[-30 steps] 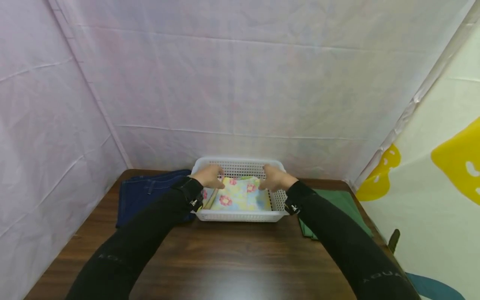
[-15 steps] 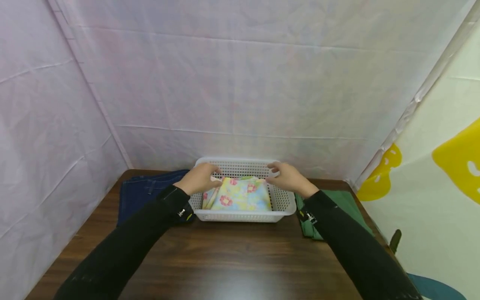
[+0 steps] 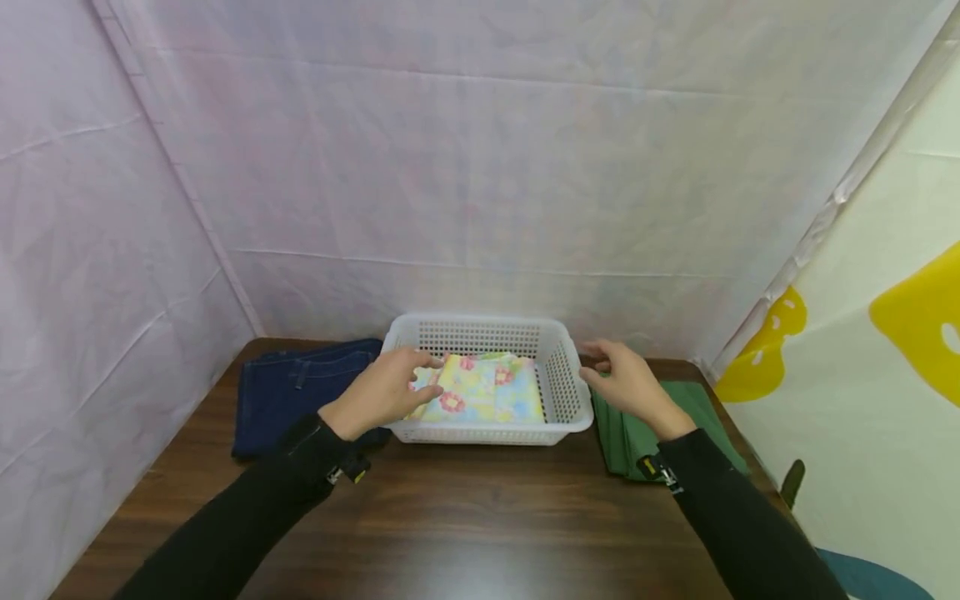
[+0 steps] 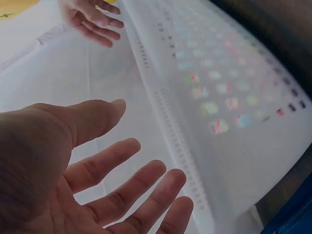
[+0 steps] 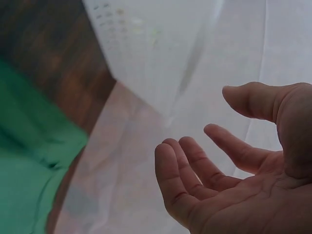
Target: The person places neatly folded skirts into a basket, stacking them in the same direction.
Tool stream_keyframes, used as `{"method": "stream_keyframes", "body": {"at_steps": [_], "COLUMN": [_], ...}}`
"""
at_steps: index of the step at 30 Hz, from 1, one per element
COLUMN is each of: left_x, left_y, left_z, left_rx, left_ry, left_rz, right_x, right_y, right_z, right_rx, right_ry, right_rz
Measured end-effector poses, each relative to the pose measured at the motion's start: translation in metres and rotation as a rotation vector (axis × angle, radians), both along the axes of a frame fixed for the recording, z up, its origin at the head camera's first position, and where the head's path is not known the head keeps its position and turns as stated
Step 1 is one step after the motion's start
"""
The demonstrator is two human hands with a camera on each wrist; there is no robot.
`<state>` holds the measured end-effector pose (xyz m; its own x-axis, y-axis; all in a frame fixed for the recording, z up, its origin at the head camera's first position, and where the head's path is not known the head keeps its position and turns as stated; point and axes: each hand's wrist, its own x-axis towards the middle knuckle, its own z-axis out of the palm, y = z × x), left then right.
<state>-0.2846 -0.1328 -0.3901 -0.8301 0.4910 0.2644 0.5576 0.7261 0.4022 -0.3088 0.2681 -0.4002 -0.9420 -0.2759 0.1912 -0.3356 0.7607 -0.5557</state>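
A folded cloth with a pastel flower print point(image 3: 480, 390) lies inside a white plastic basket point(image 3: 480, 433) at the back of the table. My left hand point(image 3: 386, 392) hovers over the basket's left end, fingers apart and holding nothing. In the left wrist view its fingers point(image 4: 122, 202) are spread, with the basket's perforated wall point(image 4: 195, 146) beyond. To the right of the basket, my right hand point(image 3: 628, 387) is raised near a folded green cloth point(image 3: 630, 442). The right wrist view shows that hand's relaxed fingers point(image 5: 168, 170) with nothing between them.
Folded dark blue jeans point(image 3: 277, 400) lie left of the basket. The brown wooden table point(image 3: 480, 508) stretches out in front. White fabric sheeting point(image 3: 465, 167) hangs right behind the basket, with side sheets at left and right, the right one bearing yellow shapes point(image 3: 761, 350).
Both hands have moved away from the flowered cloth and apart. The right hand is now outside the basket on the right; the left has drawn back toward the basket's left end.
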Motion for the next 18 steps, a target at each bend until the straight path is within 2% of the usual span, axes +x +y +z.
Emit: {"method": "stream_keyframes", "body": {"at_steps": [3,8,11,18], "left_x": [0.013,0.034,0.045,0.065], "left_y": [-0.001,0.001,0.005,0.02], "left_z": [-0.004,-0.012,-0.015,-0.02], "left_rx": [0.007,0.044,0.069,0.045], "left_ry": [0.022,0.002,-0.001,0.099], "left_rz": [0.009,0.029,0.004,-0.059], "right_x": [0.008,0.019,0.023,0.03], "right_y": [0.015,0.038,0.05,0.066], "right_z": [-0.011,-0.031,-0.046,-0.076], "right_rx": [0.035,0.14,0.22,0.317], "right_ry": [0.0,-0.018,-0.033,-0.089], "right_rz": [-0.024,-0.057,-0.091,-0.173]}}
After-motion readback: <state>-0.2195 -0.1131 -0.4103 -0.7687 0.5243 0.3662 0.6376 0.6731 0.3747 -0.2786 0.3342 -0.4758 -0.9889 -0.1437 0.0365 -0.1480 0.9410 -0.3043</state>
